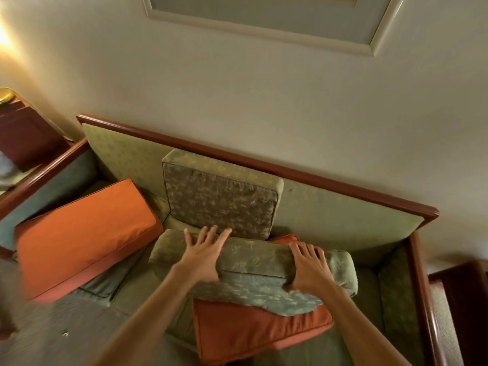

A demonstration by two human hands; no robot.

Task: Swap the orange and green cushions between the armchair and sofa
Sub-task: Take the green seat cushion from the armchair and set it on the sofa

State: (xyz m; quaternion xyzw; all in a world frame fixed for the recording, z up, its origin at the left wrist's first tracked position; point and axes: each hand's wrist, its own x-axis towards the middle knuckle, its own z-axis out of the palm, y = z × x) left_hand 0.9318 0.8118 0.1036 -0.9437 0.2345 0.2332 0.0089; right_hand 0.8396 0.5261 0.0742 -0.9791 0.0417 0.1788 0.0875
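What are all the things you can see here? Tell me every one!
Orange cushions: 2; one leaning at the sofa's left end, one on the seat under the green cushion.
Green cushions: 2, patterned; one upright against the backrest, one lying on the orange one.
Sofa: 1, green, wood trim, against the wall.
Picture frame: 1, white, on the wall.
Left hand: flat on the lying green cushion.
Right hand: flat on it too.
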